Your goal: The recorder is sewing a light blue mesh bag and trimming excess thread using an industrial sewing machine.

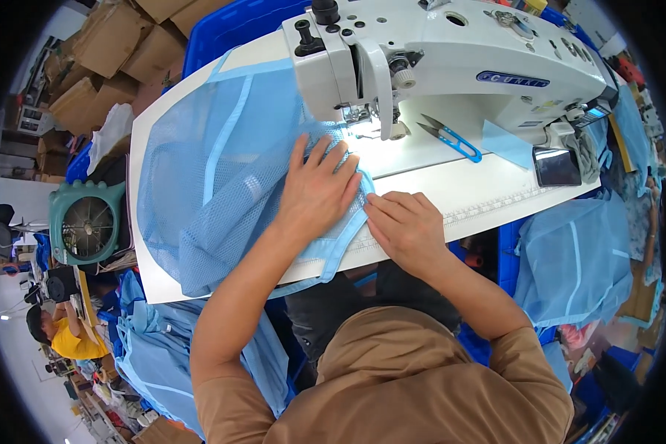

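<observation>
White desk, sewing machine at one o'clock: blue mesh fills nine o'clock, overhanging the seven-o'clock edge; left hand lies spread on it; right hand, grip narrow, pinches its trim; bare strip toward three.

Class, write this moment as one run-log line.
left hand: resting on blue mesh | right hand: fingertips at light-blue binding | nearby: white sewing machine, blue-handled snips
</observation>
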Motion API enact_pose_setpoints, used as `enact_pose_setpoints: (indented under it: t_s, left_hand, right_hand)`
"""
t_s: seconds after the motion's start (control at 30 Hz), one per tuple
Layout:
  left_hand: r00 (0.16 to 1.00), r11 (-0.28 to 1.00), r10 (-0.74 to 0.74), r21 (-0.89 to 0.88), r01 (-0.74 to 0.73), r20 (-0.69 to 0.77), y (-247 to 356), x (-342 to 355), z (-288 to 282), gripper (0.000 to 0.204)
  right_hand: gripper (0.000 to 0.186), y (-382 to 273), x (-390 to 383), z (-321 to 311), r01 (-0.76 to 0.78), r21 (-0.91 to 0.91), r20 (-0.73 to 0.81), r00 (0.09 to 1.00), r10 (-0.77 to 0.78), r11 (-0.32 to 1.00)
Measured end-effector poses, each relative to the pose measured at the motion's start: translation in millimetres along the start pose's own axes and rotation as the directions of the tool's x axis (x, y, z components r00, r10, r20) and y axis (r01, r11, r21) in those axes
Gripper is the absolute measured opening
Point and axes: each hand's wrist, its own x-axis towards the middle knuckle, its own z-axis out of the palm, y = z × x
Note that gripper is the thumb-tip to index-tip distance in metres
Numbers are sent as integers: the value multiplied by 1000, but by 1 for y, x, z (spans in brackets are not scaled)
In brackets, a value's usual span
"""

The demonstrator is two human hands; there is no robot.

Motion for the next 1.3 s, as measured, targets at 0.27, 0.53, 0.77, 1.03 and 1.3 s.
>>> enact_pose_setpoints:
  t_s: [0.27,0.53,0.77,1.03,1.3]
  left_hand:
    - [1000,999,28,40,-28,-7,-16,7,5,26]
    - [998,976,-55,-210,49,-25,-1,-23,-13,19]
    - [989,963,-148,-229,145,4,7,2,-9,24]
    - [998,996,-51,-77,48,-31,-1,-7,9,30]
    - [997,994,-82,-70,82,4,0,-5,5,28]
  right_hand:
    - [25,5,12,7,1,-20,2,1000,-1,1000]
    - [16,1,20,5,-7,-139,106,994,22,990]
    - [19,-4,8,5,15,-60,70,997,-10,998]
    - [29,-6,2,4,-26,-69,40,999,29,997]
    - [28,-3,5,7,-17,-10,28,999,17,1000]
